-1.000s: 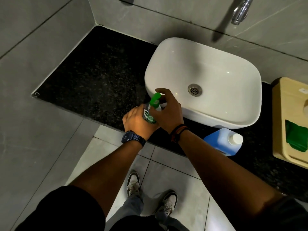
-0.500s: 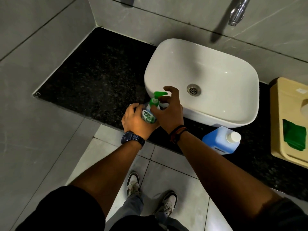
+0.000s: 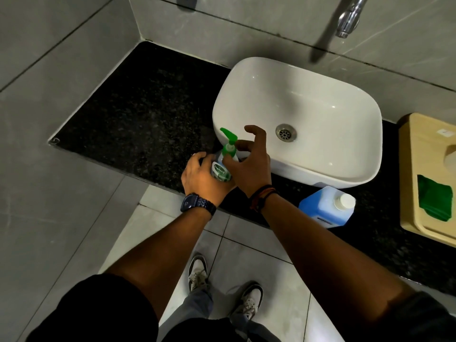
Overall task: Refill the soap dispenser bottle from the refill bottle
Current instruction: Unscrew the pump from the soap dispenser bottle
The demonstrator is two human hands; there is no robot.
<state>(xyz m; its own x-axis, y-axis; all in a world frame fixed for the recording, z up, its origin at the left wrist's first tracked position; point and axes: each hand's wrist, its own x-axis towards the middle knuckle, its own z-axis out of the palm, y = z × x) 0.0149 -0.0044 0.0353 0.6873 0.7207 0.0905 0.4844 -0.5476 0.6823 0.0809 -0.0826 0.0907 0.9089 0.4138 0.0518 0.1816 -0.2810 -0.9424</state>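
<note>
- The soap bottle (image 3: 221,170) stands on the black counter (image 3: 138,124), touching or nearly touching the front left corner of the white sink (image 3: 296,119).
- Its label reads "Dettol" in white letters on a green badge; the smaller print below is too blurred to read.
- The left hand (image 3: 204,178) is wrapped around the body of the soap bottle, fingers curled behind it, with a dark watch (image 3: 196,203) on the wrist.
- The right hand (image 3: 249,166) pinches the green collar of the pump (image 3: 229,146) between thumb and fingertips, while the index finger arches loose over the front rim of the sink.
- The pump's nozzle points away from the sink, up and to the left; whether the collar is loose on the bottle neck I cannot tell.
- Dark bands (image 3: 262,197) circle the right wrist.
- The blue refill bottle (image 3: 327,206) lies on its side on the counter just in front of the sink's right half, its white cap (image 3: 346,201) on; its label is not readable.
- A tan tray (image 3: 424,174) sits to the right of the sink, with a green cloth (image 3: 434,197) on it.
- A chrome tap (image 3: 349,16) juts from the wall behind the sink.
</note>
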